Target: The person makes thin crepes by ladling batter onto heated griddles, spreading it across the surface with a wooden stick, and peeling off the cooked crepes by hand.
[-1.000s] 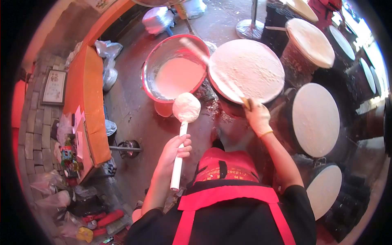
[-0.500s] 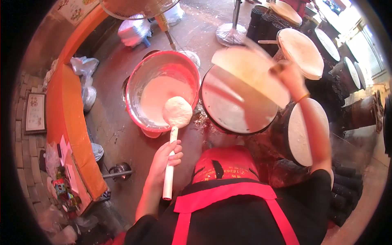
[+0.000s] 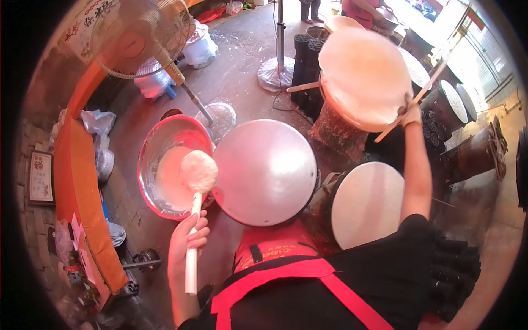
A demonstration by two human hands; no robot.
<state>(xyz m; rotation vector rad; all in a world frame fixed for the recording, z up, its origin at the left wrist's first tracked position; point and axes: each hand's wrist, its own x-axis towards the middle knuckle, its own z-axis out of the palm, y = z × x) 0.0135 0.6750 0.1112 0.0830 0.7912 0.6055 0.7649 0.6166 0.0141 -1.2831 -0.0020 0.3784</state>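
Note:
My left hand (image 3: 186,235) is wrapped around the pale handle of a dough-covered ladle-like tool (image 3: 199,171). Its rounded head hangs over the rim of a red basin (image 3: 144,190) that holds pale batter. At the upper right, my right hand (image 3: 410,114) is closed on a long thin wooden stick (image 3: 437,71). That hand is at the edge of a large thin pancake (image 3: 363,71), which lies over a round stack on a stand. Between my hands sits a bare, shiny round griddle (image 3: 265,170).
A second griddle with a pale sheet (image 3: 367,204) is at my right. Further round griddles (image 3: 453,100) line the right side. A standing fan (image 3: 135,47) and an orange counter (image 3: 82,209) are on the left. Black coal briquettes (image 3: 306,71) stand behind; another person (image 3: 366,12) is at the back.
My right hand has carried the pancake on the stick from the griddle to the stack at the upper right. The griddle is now uncovered. My left hand still grips the dough-covered tool.

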